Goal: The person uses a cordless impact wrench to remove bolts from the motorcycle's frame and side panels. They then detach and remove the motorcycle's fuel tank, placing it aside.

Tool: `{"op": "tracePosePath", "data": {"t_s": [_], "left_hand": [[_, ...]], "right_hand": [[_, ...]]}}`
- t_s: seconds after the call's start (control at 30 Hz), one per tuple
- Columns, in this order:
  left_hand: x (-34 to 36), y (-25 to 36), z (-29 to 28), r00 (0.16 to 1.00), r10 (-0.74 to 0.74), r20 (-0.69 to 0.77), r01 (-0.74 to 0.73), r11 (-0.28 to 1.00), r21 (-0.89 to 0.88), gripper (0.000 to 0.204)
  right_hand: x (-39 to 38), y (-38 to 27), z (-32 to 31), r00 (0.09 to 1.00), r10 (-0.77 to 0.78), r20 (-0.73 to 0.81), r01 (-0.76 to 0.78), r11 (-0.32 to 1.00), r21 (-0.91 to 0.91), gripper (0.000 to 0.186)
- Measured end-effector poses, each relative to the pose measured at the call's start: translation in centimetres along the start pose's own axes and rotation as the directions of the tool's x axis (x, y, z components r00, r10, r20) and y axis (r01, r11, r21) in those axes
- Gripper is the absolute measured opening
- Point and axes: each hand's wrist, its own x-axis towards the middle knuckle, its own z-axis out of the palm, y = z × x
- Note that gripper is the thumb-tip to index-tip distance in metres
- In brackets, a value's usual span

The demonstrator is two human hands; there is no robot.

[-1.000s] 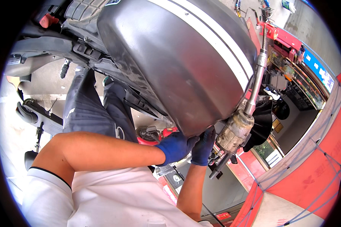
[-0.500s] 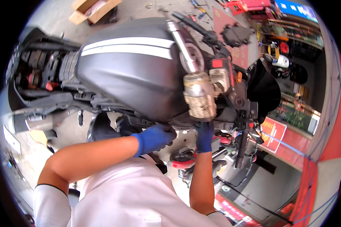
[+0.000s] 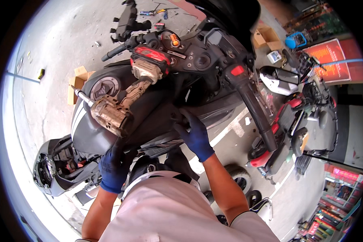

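A cordless impact driver (image 3: 111, 113) in a tan patterned casing, with a long bit and a red-and-black battery, lies over the motorcycle's dark fuel tank (image 3: 149, 121). My left hand (image 3: 113, 167), in a blue knit glove with a dark palm, is at the near edge of the tank, just below the driver's body. Its fingertips are hidden there. My right hand (image 3: 195, 137), gloved alike, reaches to the dark side panel (image 3: 171, 119) right of the tank. Thumb and fingers are apart around the panel's edge, with no object visible between them.
The handlebar grip (image 3: 254, 107) juts toward me on the right. Beyond it stand a red scooter (image 3: 284, 113) and a loose wheel (image 3: 240, 179). A cardboard box (image 3: 80, 80) and scattered tools (image 3: 155, 13) lie on the far floor. The motorcycle's opened tail (image 3: 66, 163) is at left.
My view has turned toward the handlebars. My hands have spread apart: the left now lies beside the driver, the right at the side panel. The right hand was under the driver before.
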Motion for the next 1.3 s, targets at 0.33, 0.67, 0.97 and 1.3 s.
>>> {"op": "tracePosePath", "data": {"t_s": [0.33,0.67,0.97,1.3], "left_hand": [[1.5,0.7,1.2,0.998,0.014,0.064,-0.040,0.905,0.424,0.036],[2.2,0.4,1.4,0.984,0.161,0.076,-0.178,0.884,0.432,0.032],[2.6,-0.1,1.7,0.970,0.239,0.052,-0.239,0.881,0.408,0.027],[2.7,-0.3,1.7,0.966,0.246,0.085,-0.259,0.885,0.387,0.026]], "right_hand": [[0.2,1.3,0.6,0.992,-0.080,-0.101,0.073,0.995,-0.063,0.049],[-0.8,1.8,1.2,0.981,-0.099,-0.168,0.092,0.995,-0.048,0.051],[-0.7,1.8,2.2,0.964,-0.118,-0.240,0.085,0.986,-0.144,0.045],[-0.8,1.7,2.6,0.966,-0.006,-0.260,0.017,0.999,0.041,0.039]]}}
